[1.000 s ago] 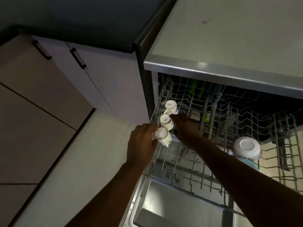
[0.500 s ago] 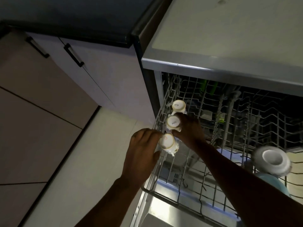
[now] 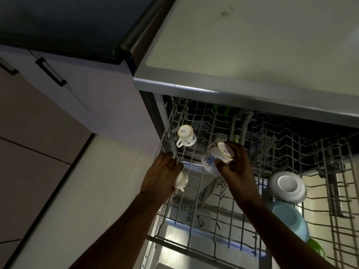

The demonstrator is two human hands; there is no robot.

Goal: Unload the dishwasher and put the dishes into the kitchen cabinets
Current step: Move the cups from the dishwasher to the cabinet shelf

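Mostly hidden behind the left hand (image 3: 162, 176): a small white cup (image 3: 182, 181), only its lower side and handle showing. Covered in part by the right hand's fingers (image 3: 223, 164): the second cup (image 3: 213, 160). Cut off at the right edge: green dish (image 3: 316, 249). Too dark to make out: back of the dishwasher rack (image 3: 291, 136).

Dark countertop (image 3: 58, 22), possibly a tiled floor (image 3: 29, 142)
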